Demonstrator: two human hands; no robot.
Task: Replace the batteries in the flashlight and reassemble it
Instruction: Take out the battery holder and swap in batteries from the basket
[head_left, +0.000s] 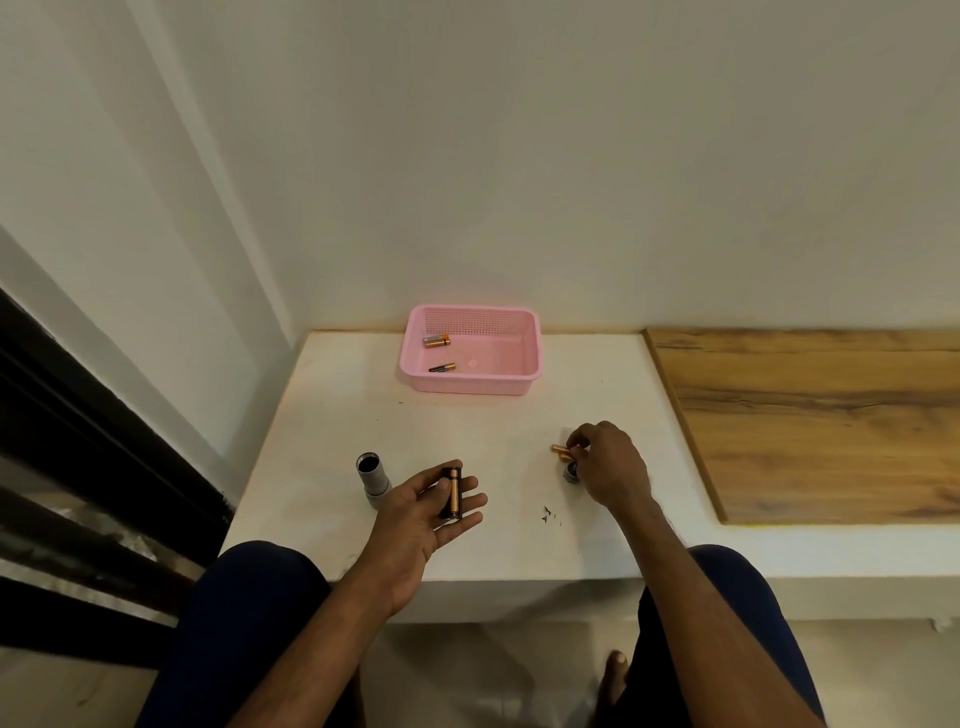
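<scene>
Head view:
Surface (467, 421): white, spans the lower middle of the frame, set into a wall corner; wooden panel (810, 415) inset at right.
Pink basket (535, 358): upper centre of the surface, against the wall; perforated walls.
Batteries in basket: two, copper and black; one (436, 341) near the back left corner, the other (442, 368) just below it, both lying flat and apart.
Flashlight body (373, 478): grey tube, left of centre, on the surface with its open dark end up and tilted toward the upper left; just left of the left hand, not touching.
Left hand (426, 512): palm up, centre of frame, above the surface.
Left fingers (470, 501): loosely curled, thumb pressed on a black battery holder (451, 493) lying across them; a copper battery seated along its length.
Right hand (610, 467): palm down, right of centre.
Right fingers (576, 441): pinched narrow on loose copper batteries (561, 452), apparently two, at the surface.
Small dark round part (570, 474): under the right hand, on the surface; mostly hidden, kind unclear.
Dark specks (548, 514): on the surface, between the hands, lower down.
Knees: in dark cloth, bottom of frame.
</scene>
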